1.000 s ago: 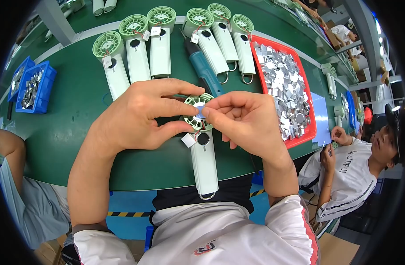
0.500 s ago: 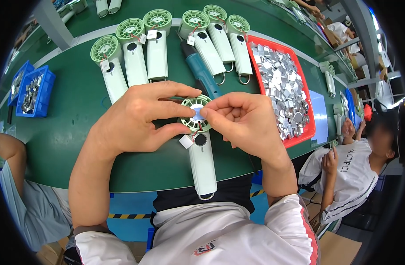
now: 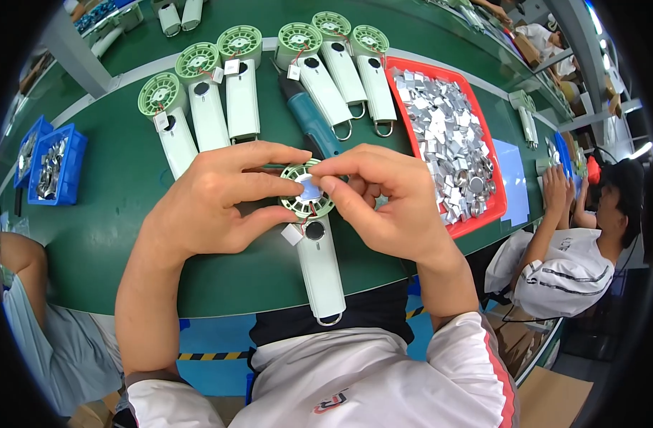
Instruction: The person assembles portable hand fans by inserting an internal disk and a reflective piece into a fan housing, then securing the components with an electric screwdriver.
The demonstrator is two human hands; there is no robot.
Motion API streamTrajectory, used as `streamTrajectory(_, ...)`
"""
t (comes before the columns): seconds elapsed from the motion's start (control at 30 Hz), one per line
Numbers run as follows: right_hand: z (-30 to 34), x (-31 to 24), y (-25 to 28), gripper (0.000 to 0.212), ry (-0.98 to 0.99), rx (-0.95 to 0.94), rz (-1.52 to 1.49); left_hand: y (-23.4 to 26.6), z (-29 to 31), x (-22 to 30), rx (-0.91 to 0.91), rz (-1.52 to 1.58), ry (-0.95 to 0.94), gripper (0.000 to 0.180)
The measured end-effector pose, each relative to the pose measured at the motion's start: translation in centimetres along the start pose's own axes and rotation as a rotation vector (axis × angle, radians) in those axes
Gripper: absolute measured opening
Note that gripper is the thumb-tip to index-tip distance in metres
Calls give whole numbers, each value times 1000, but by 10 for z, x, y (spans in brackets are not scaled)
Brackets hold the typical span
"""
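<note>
Handheld fan [image 3: 319,269], pale with a green round head [image 3: 321,207], lies straight in front of the person at the near edge of the desk [image 3: 98,239]. Its long axis runs from the head toward the body, slanting a little to the right, and the wire loop [image 3: 331,321] at its lower end reaches past the edge. Whether the head rests on the desk or is lifted is hard to tell.

The head sits between the 2 hands; the handle extends below them, touched by neither. The left hand [image 3: 219,196] is nearer in grip: its thumb and forefinger clasp the head's rim from the left, with another fingertip at the light-blue square [image 3: 311,188] in the hub. The right hand [image 3: 394,203] comes in from the right, thumb and forefinger close together over the hub's right side; whether they pinch anything cannot be told. A white plug [image 3: 293,234] on red wires hangs beside the head, lower left.

Beyond the hands lies a teal power screwdriver [image 3: 311,120], with 3 similar fans [image 3: 242,100] to its left and 3 to its right. A red tray [image 3: 499,196] of silvery pieces [image 3: 444,135] stands right; 2 blue bins [image 3: 75,167] stand far left.
</note>
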State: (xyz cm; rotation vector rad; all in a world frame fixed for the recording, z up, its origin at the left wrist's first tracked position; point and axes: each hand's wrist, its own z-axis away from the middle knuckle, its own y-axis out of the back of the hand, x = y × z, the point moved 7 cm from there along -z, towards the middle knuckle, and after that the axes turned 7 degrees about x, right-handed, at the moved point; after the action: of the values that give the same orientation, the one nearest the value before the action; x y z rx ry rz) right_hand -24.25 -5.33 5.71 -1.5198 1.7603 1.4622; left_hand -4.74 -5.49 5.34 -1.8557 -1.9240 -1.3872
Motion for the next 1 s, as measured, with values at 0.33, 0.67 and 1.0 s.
streamTrajectory(0.33, 0, -4, 1, 18, 86, 45, 36, 0, 1, 0, -25, 2, 51, 34)
streamTrajectory(0.67, 10, -44, 2, 31, 434, -31, 129, 1, -1, 2, -21, 20, 27, 35)
streamTrajectory(1.0, 49, -71, -60, 23, 675, -74, 840, -1, 2, 0, -32, 36, 4, 35)
